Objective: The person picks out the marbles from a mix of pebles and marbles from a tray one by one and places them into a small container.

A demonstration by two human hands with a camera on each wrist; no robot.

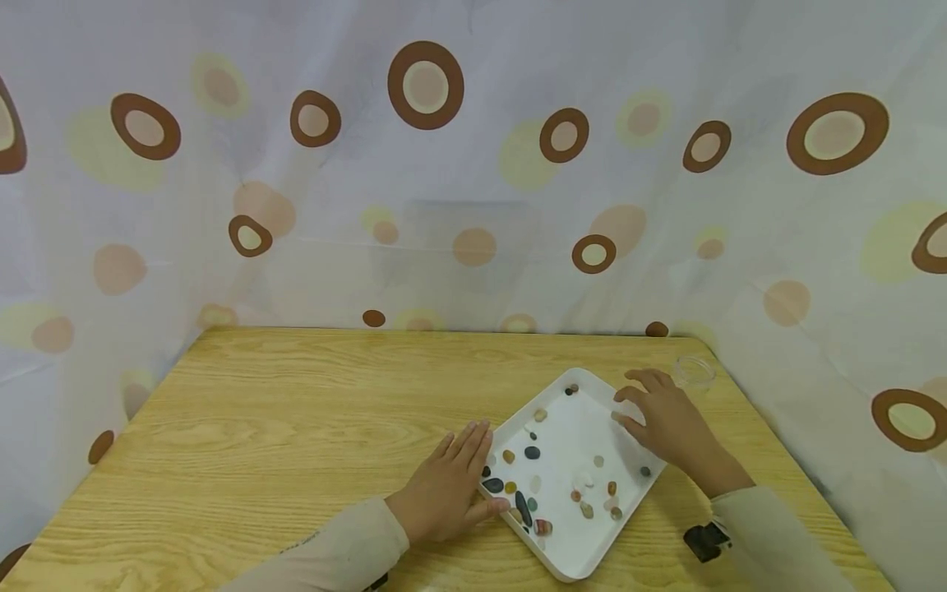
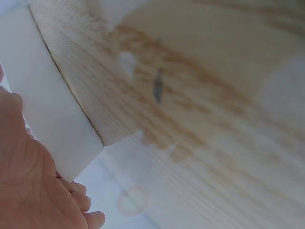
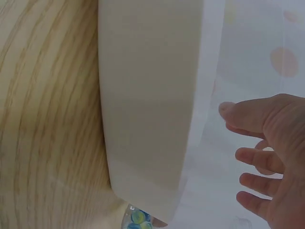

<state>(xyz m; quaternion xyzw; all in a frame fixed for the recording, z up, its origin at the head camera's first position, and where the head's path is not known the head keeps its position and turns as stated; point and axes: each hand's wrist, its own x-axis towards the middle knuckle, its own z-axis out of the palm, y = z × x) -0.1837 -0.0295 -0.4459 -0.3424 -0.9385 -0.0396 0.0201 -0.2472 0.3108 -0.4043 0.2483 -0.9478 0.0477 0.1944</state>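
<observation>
A white rectangular tray (image 1: 570, 460) lies at an angle on the wooden table, holding several small pebbles of mixed colours. On its left corner rests my left hand (image 1: 447, 485), fingers straight along the rim and thumb reaching over the edge near a long dark pebble (image 1: 524, 510). In the left wrist view the palm lies against the tray's outer wall (image 2: 52, 90). My right hand (image 1: 669, 419) hovers over the tray's right edge, its fingers spread and bent loosely, thumb apart. Nothing shows between those fingers in the right wrist view.
A clear round dish (image 1: 695, 372) stands at the table's back right corner. Beyond the tray's end, the right wrist view catches a clear container (image 3: 137, 218) with blue and yellow-green round pieces. A patterned curtain (image 1: 473, 164) hangs along the back and sides of the table (image 1: 296, 411).
</observation>
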